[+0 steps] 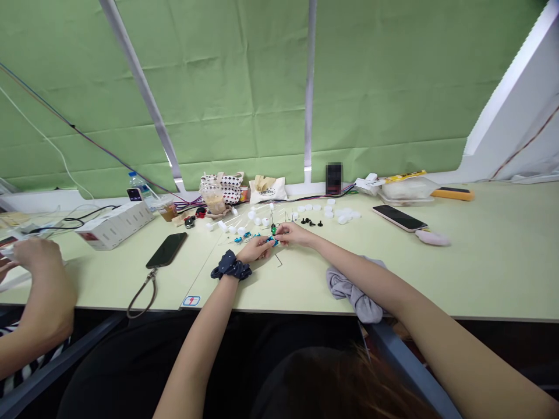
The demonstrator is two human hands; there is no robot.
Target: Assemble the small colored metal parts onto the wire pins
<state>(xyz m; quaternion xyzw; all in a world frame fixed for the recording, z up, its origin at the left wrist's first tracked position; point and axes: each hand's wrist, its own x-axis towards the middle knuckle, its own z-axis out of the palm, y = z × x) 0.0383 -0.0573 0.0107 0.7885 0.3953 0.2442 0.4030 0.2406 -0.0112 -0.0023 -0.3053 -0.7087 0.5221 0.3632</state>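
Note:
Both my hands meet over the middle of the table. My left hand, with a dark dotted scrunchie round its wrist, grips a small blue metallic part. At the same part, the fingertips of my right hand are pinched together; what they hold is too small to make out. Just behind the hands stands a small green part. More blue parts lie to the left of my left hand. A thin bent hex key rests on the table in front of my fingers.
White caps and small black pieces lie behind my hands. Phones lie left and right. A grey cloth sits under my right forearm. At far left, a co-worker's hand works near a white box.

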